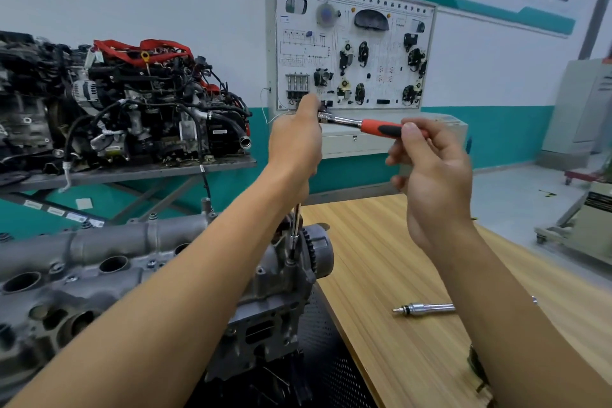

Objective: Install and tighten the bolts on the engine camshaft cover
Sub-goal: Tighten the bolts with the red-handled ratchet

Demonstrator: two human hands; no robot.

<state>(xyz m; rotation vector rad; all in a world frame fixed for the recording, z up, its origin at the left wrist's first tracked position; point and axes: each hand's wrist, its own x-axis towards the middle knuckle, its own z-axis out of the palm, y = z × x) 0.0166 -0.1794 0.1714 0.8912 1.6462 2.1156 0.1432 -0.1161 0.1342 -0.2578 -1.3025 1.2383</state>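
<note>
A grey aluminium camshaft cover point(109, 258) lies across the lower left on the engine head. A ratchet wrench with a red and black handle point(377, 126) stands on a long chrome extension point(295, 235), whose socket sits on a bolt at the cover's right end, beside a toothed gear point(319, 250). My left hand point(296, 139) grips the ratchet head from above. My right hand point(430, 169) pinches the handle's end between thumb and fingers.
A wooden table point(381, 258) extends to the right with a chrome socket tool point(424, 308) lying on it. A complete engine point(126, 103) sits on a stand at the back left. A white training board point(354, 43) hangs on the far wall. Black perforated matting point(331, 358) lies below the engine head.
</note>
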